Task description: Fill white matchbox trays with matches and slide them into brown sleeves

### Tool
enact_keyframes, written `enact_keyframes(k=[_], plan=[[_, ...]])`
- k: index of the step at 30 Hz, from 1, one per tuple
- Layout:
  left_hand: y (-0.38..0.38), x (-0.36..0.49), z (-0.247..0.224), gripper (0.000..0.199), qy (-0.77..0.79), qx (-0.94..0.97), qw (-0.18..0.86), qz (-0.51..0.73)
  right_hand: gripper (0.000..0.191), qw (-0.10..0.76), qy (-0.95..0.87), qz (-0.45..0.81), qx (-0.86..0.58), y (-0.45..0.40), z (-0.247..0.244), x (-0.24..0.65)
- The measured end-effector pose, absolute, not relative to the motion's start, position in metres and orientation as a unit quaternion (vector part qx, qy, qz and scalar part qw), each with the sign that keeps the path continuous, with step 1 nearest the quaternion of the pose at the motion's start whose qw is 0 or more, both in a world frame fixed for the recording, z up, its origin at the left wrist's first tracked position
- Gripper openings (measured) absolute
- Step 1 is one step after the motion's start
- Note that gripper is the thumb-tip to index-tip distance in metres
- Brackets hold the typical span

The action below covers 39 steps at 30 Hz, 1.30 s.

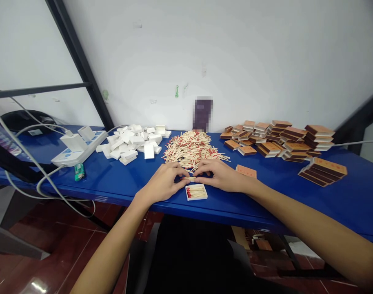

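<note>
Between my two hands is a small bunch of matches (189, 179), pinched at both ends. My left hand (165, 179) closes thumb and fingers on the left end, where red heads show. On the right end my right hand (218, 174) does the same. Just below them a white matchbox tray (206, 197) lies on the blue table, with a layer of red-headed matches inside. Beyond my hands rises a large heap of loose matches (191, 145). One orange matchbox sleeve (246, 171) lies flat behind my right wrist.
White matchbox trays (134, 141) are piled at back left. Stacks of orange-and-brown matchbox sleeves (275, 139) stand at back right, and another row of sleeves (324, 170) nearer. A power strip (81, 151), cables and a green packet (79, 172) occupy the left. The blue table (113, 183) ends at my lap.
</note>
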<state>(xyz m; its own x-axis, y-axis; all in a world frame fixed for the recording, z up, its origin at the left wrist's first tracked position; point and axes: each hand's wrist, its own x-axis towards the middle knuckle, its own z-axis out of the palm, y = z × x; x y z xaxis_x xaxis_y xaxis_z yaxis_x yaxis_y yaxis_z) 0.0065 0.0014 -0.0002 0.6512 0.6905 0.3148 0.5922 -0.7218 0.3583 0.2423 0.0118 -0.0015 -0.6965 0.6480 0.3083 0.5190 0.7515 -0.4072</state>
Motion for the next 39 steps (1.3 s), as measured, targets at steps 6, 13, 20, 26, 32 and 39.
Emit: enact_keyframes(k=[6, 13, 20, 26, 32, 39], plan=[[0.002, 0.007, 0.003, 0.022, 0.362, 0.9, 0.123, 0.211, 0.018, 0.219, -0.907, 0.163, -0.32, 0.018, -0.003, 0.24], [0.01, 0.016, 0.023, 0.013, 0.361, 0.917, 0.117, 0.125, 0.009, 0.235, -0.892, 0.192, -0.335, 0.013, -0.003, 0.236], [0.021, 0.035, 0.047, 0.01, 0.333, 0.94, 0.078, -0.018, 0.015, 0.225, -0.894, 0.195, -0.335, 0.014, -0.001, 0.239], [0.023, 0.041, 0.051, 0.011, 0.327, 0.941, 0.071, -0.049, 0.014, 0.215, -0.899, 0.187, -0.332, 0.016, -0.001, 0.239], [0.023, 0.043, 0.045, 0.011, 0.317, 0.946, 0.048, -0.048, 0.006, 0.23, -0.889, 0.215, -0.332, 0.015, -0.002, 0.235], [0.026, 0.041, 0.055, 0.015, 0.293, 0.953, 0.057, -0.043, 0.007, 0.255, -0.867, 0.235, -0.357, 0.012, 0.006, 0.234]])
